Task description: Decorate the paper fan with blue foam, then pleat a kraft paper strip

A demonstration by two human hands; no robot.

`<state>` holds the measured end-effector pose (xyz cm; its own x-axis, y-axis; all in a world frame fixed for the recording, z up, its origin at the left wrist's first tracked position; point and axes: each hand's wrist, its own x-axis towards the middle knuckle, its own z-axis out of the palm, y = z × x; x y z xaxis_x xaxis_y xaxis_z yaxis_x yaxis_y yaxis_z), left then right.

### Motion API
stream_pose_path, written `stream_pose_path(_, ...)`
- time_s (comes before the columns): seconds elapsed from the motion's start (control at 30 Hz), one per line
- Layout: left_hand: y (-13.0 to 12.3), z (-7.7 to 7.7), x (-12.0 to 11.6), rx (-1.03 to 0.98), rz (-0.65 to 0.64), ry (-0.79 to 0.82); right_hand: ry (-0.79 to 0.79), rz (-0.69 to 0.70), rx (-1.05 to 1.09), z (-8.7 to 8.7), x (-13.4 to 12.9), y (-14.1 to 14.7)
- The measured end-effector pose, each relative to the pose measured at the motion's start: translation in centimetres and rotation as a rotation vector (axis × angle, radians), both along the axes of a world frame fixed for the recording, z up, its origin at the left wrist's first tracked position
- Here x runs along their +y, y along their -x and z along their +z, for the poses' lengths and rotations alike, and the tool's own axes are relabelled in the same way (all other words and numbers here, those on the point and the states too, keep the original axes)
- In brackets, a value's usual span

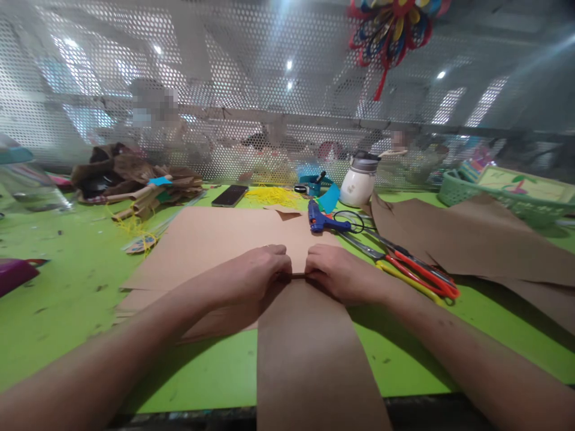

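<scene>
A strip of brown paper (309, 359) runs from between my hands down over the table's front edge. Its far end is folded or rolled into a narrow edge, which shows in the gap between my fists. My left hand (269, 266) is closed on that edge from the left, fingers curled. From the right, my right hand (330, 269) pinches the same edge. Beneath and behind my hands lies a stack of light brown paper sheets (215, 239). A blue glue gun (321, 220) rests just beyond my right hand.
Scissors with orange handles (422, 275) lie right of my right hand. Behind are a phone (230, 196), yellow shreds (274, 194) and a white jar (359, 179). A green basket (507, 200) and large brown paper (471, 239) are at right. A perforated metal screen (251, 78) stands at the back.
</scene>
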<state>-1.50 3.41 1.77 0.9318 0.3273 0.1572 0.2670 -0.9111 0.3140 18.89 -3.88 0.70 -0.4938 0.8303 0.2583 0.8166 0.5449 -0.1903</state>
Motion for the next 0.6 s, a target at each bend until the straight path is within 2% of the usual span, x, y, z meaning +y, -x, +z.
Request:
stream_pose_path(0.13,0.5,0.2,0.2,0.041,-0.014,0.008,0.030,-0.007,0.009,0.0,-0.2,-0.4)
stream_pose_path(0.43,1.0,1.8,-0.3,0.113,0.007,0.007,0.042,-0.014,-0.004,-0.4,-0.4,-1.4)
stream_pose_path(0.6,1.1,1.7,-0.2,0.121,-0.004,0.000,0.037,-0.021,0.018,-0.5,-0.5,-1.3)
